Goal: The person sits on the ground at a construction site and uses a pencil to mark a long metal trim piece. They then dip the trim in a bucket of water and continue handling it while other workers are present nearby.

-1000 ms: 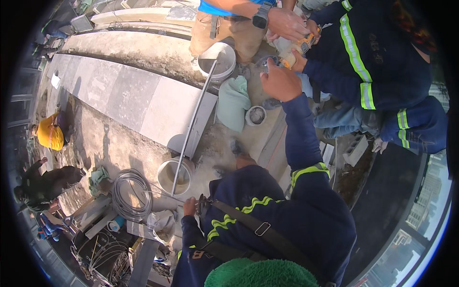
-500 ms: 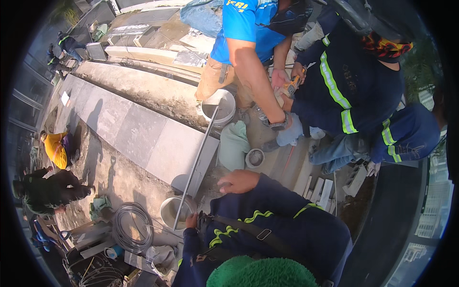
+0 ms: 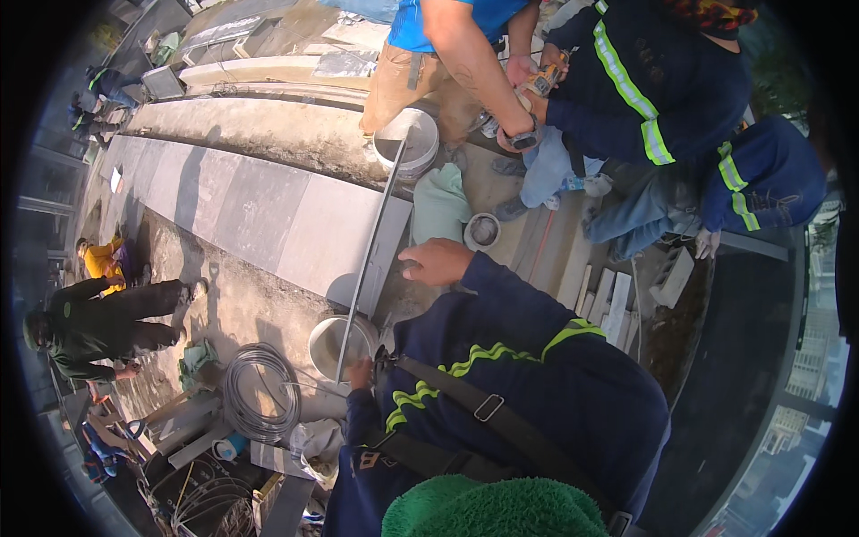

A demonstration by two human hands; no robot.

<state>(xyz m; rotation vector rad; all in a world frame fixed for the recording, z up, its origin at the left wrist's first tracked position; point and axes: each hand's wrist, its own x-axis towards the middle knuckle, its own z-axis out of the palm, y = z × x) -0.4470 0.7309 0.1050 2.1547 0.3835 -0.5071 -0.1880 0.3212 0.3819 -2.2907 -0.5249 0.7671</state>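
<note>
My left hand [image 3: 360, 372] is closed at the near end of a long, thin metal bar [image 3: 372, 242]. The bar slants over a white bucket [image 3: 315, 351], past the end of a row of grey stone slabs [image 3: 300, 234], up to a second, larger bucket [image 3: 426, 159]. My right hand [image 3: 438, 261] hangs with curled fingers near the end slab; a small dark thing shows at its fingertips, too small to name. Beyond it are a pale green sack [image 3: 440, 204] and a small pail [image 3: 482, 231].
At the upper right, co-workers [image 3: 653, 98] crowd round a yellow power tool [image 3: 542, 82]. Coiled grey cable [image 3: 261, 394] and scrap boards [image 3: 199, 445] lie at the lower left. Stone strips [image 3: 616, 300] lie on my right. A person in dark clothes [image 3: 112, 327] is at the far left.
The whole view has shifted, so most things sit higher in it. My right hand has moved slightly forward and left. The person in dark clothes at the left has changed posture.
</note>
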